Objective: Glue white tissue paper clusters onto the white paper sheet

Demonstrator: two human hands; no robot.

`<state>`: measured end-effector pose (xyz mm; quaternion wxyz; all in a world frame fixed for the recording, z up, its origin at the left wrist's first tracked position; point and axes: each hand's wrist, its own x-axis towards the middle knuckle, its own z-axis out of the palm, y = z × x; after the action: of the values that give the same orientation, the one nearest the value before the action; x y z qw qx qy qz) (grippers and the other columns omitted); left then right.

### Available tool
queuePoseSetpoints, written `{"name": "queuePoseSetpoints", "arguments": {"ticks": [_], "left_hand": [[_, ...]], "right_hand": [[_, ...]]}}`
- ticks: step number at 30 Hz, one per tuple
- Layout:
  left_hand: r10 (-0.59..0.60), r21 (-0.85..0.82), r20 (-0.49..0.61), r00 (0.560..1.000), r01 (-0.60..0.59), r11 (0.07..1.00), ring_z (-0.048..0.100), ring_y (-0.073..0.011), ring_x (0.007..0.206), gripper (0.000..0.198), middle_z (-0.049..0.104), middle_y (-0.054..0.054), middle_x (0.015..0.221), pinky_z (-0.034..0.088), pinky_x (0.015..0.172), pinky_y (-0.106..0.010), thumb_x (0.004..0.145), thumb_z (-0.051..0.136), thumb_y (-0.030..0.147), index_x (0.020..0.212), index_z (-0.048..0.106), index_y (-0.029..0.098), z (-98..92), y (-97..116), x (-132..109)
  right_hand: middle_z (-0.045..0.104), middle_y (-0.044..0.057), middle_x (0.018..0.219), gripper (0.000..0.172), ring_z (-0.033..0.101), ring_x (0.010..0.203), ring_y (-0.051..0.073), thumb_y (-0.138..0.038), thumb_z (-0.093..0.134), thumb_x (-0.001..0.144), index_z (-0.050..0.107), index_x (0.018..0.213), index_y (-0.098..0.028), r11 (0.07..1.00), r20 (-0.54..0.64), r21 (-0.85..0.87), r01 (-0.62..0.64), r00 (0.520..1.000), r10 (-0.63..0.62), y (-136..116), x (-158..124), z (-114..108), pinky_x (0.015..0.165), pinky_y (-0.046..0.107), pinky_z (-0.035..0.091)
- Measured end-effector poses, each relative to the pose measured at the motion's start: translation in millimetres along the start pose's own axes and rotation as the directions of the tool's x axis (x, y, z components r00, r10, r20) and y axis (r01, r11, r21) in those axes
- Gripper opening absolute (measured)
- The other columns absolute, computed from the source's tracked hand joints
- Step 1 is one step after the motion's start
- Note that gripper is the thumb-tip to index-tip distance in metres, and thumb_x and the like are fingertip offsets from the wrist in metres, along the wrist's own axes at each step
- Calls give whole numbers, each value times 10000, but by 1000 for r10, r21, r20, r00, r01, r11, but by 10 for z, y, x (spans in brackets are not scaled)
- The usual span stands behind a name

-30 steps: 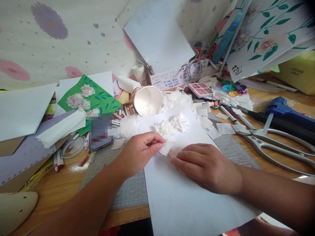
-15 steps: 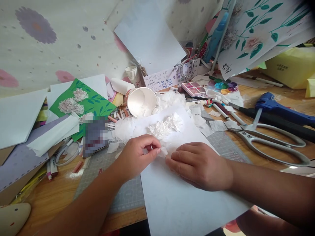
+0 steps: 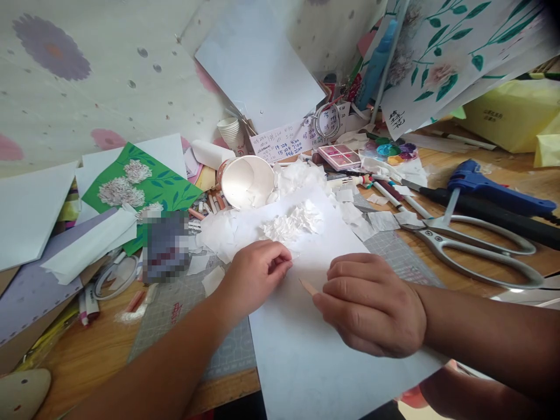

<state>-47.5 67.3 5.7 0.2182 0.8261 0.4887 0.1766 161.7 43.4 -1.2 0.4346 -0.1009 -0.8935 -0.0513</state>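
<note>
My left hand (image 3: 258,269) is closed in a pinch over the large white sheet (image 3: 306,361); a small piece of thin white tissue paper (image 3: 296,255) barely shows at its fingertips. To its right, my right hand (image 3: 374,303) grips a thin pointed wooden stick (image 3: 308,286), tip toward my left hand and the rest hidden in the fist. Just beyond my hands, a ruffled cluster of white tissue paper petals (image 3: 293,221) stands on the sheet.
Large scissors (image 3: 472,245) and a blue glue gun (image 3: 494,189) lie at the right. A paper cup (image 3: 258,181) is tipped on its side behind the sheet, near loose tissue scraps (image 3: 380,220). A green flower picture (image 3: 175,181) leans at the left. A grey cutting mat (image 3: 188,326) lies underneath.
My right hand has drawn away to the right, and the stick's pointed tip now shows. The paper at my left fingertips shows less. The view has shifted slightly.
</note>
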Motion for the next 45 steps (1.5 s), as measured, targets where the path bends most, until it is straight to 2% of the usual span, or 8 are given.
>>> {"name": "queuePoseSetpoints", "arguments": {"ticks": [8, 20, 26, 29, 35, 39, 42, 45], "left_hand": [[37, 11, -12, 999, -37, 999, 546, -119, 733, 119, 585, 8, 804, 424, 635, -240, 825, 526, 147, 801, 626, 208, 17, -12, 8], [80, 152, -45, 996, -72, 986, 526, -141, 720, 104, 553, -9, 766, 434, 639, -268, 799, 523, 142, 750, 600, 194, -17, -24, -8], [154, 145, -99, 983, -139, 980, 541, -156, 800, 176, 558, -26, 885, 452, 723, -306, 771, 568, 126, 924, 606, 204, -18, 12, -16], [197, 181, -61, 978, -183, 966, 531, -153, 780, 152, 552, -22, 832, 446, 706, -300, 794, 527, 101, 829, 630, 208, -19, -6, -9], [238, 219, -37, 971, -225, 949, 521, -145, 742, 161, 556, -15, 772, 425, 674, -289, 776, 525, 78, 744, 628, 196, -27, -19, -2], [253, 233, -31, 967, -239, 943, 529, -148, 753, 172, 572, -11, 779, 415, 691, -296, 766, 521, 76, 760, 636, 204, -31, -32, -8], [212, 232, -85, 974, -187, 955, 549, -154, 795, 179, 600, -14, 828, 421, 730, -294, 770, 499, 94, 806, 634, 206, -217, -130, -28], [-1, 272, -321, 947, 94, 958, 538, -148, 711, 155, 611, -14, 845, 426, 667, -275, 778, 494, 162, 849, 624, 208, -604, -302, -91]], "right_hand": [[584, 22, 660, 140, 477, 593, 131, -133, 471, 852, 610, 856, -115, 980, 216, -179, -82, 969, 120, 19, 7, 105, 524, 282, 402], [551, 21, 682, 140, 482, 611, 132, -122, 475, 849, 601, 905, -94, 976, 286, -212, -48, 952, 109, 22, 4, 102, 512, 286, 360], [569, 22, 687, 155, 472, 593, 134, -134, 462, 861, 614, 868, -104, 977, 298, -209, -36, 950, 99, 27, 15, 118, 502, 297, 358], [571, 17, 664, 147, 468, 576, 131, -125, 469, 851, 615, 864, -109, 977, 272, -207, -38, 958, 95, 22, 12, 102, 491, 292, 362], [555, 17, 609, 99, 506, 598, 137, -96, 499, 788, 591, 821, -115, 976, 55, -186, -115, 990, 127, -15, 4, 30, 526, 272, 430], [573, 24, 615, 141, 516, 609, 139, -80, 463, 805, 594, 803, -130, 972, 103, -182, -148, 980, 169, -9, 31, 41, 545, 270, 444], [587, 38, 635, 154, 513, 597, 145, -82, 454, 819, 602, 850, -112, 984, 169, -130, -119, 976, 140, 2, 42, 53, 535, 282, 438], [589, 51, 666, 139, 536, 633, 157, -100, 469, 836, 592, 903, -97, 988, 210, -94, -123, 967, 140, 1, 33, 54, 547, 292, 448]]}}
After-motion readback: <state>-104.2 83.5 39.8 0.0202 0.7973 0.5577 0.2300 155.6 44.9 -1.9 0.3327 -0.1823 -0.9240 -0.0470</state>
